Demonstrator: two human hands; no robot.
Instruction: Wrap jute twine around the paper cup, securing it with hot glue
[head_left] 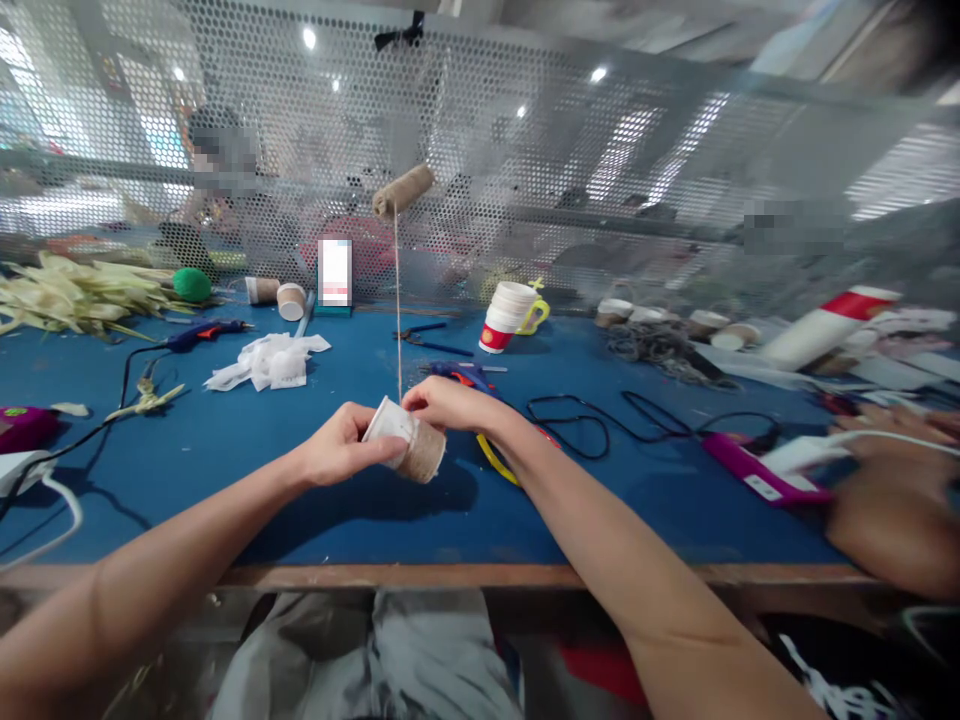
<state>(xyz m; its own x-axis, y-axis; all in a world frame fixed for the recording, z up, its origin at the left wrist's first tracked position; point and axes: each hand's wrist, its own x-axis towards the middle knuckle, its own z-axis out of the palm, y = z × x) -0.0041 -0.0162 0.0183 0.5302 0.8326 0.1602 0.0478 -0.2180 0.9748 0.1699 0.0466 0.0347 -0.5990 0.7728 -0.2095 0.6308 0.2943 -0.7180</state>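
Observation:
My left hand (pixel 346 446) is closed around a white paper cup (pixel 387 425), tilted on its side above the blue table. Brown twine covers the lower part of the cup (pixel 421 452). On the cup's far side, the fingers of my right hand (pixel 442 402) are pinched where the twine (pixel 399 300) comes down; the fingertips are partly hidden. That strand runs up to a twine spool (pixel 405 190) hanging before the perforated screen. Just beyond my right hand lies a blue glue gun (pixel 459 374). A yellow curved handle (pixel 495 462) shows beside my right forearm.
Stacked paper cups (pixel 508 312), pliers (pixel 431 338) and wrapped cups (pixel 291 300) stand or lie farther back. White cloth scraps (pixel 270 362), another glue gun (pixel 202 335) and husks (pixel 75 295) are left. Black cable and a purple power strip (pixel 761 470) lie right, near another person's arm (pixel 892 490).

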